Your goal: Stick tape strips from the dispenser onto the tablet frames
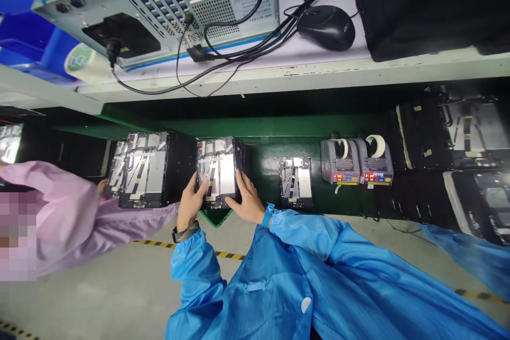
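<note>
A tall stack of opened tablets [227,169] stands in front of me, its top unit showing a silvery panel, ribbon strips and a black frame. My left hand [191,203] grips its left side, the thumb reaching over the top unit's edge. On the opposite side my right hand [247,199] presses its fingers along the stack, thumb near the front corner. To the right, apart from my hand, a single opened tablet [305,181] lies on the green bench. Another stack of opened tablets [153,170] stands to the left.
Two grey tape dispensers [340,162] with lit displays stand at the right. More black device stacks [470,125] are beyond them. A co-worker's pink sleeve [131,220] reaches in from the left. Above, a shelf [319,71] carries a computer case [159,16], cables and a mouse [326,27].
</note>
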Available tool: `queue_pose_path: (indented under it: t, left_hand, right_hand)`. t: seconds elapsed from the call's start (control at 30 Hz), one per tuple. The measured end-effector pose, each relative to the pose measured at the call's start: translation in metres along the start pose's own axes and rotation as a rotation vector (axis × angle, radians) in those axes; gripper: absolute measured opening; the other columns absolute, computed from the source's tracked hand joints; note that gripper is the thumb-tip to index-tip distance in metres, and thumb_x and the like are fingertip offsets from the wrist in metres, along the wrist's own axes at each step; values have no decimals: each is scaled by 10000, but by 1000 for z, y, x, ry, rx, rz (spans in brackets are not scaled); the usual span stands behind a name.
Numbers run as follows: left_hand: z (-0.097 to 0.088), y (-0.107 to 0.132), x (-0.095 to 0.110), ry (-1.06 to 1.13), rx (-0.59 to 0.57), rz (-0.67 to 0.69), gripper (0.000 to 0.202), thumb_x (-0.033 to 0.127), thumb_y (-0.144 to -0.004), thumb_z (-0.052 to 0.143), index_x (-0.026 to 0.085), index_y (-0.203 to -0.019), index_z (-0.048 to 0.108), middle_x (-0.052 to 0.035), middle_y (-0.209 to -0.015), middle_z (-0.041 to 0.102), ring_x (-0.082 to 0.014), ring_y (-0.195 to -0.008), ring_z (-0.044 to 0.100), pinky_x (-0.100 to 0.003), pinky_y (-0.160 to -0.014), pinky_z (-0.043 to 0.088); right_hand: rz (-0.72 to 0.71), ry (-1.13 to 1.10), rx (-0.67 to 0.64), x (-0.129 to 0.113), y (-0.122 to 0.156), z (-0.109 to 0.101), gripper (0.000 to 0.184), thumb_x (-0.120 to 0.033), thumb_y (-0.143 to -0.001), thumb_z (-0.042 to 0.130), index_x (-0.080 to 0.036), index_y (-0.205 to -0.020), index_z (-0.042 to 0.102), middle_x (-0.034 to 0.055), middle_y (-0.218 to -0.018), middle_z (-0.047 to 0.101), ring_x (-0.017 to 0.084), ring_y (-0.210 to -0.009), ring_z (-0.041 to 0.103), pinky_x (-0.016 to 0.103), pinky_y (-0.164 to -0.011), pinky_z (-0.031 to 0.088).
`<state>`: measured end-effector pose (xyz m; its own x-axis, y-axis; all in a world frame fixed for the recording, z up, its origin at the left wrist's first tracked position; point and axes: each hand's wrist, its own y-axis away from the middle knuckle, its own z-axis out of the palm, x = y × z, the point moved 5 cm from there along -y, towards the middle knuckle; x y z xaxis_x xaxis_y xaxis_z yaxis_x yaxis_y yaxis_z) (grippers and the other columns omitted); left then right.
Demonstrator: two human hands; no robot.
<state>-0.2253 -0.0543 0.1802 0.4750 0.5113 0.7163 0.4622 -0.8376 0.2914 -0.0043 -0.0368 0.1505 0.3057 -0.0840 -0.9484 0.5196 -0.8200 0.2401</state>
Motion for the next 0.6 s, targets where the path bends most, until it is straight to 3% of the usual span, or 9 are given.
queue_pose_path:
  t: [0.23,0.4,0.5,0.6]
  left_hand:
    - [7,-3,8,-29,65,-5,656,503,-957,629,199,-1528,521,-97,-1535,578,-267,-1438,524,-430,-1252,353]
    - [0,-1,3,28,62,10,649,533,-964,603,195,-1513,526,-107,-1545,566,-250,-1446,512,-405,-1259,337]
    - [1,21,-18,166,210,-50,677,632,-1035,343,186,-1526,479,-144,-1541,554,-246,-1437,518,-422,-1208,398]
    - [28,56,-48,253,450,-345,805,569,-1037,-85,166,-1555,380,-173,-1483,575,-258,-1448,492,-464,-1115,464]
  right_hand:
    - [4,36,-27,9,-3,8,1067,-492,-937,624,-151,-1699,-40,137,-1759,8,339,-1620,88,539,-1306,163]
    - [-14,29,-33,13,-5,9,1069,-520,-940,623,-152,-1700,-33,132,-1757,8,340,-1620,96,544,-1302,152]
    - [7,-109,-73,33,0,6,1070,-585,-956,601,-169,-1698,-48,121,-1757,52,272,-1626,108,477,-1313,161]
    - [129,-285,-105,64,3,0,1011,-675,-988,502,-192,-1697,-33,126,-1749,130,225,-1607,207,456,-1300,205]
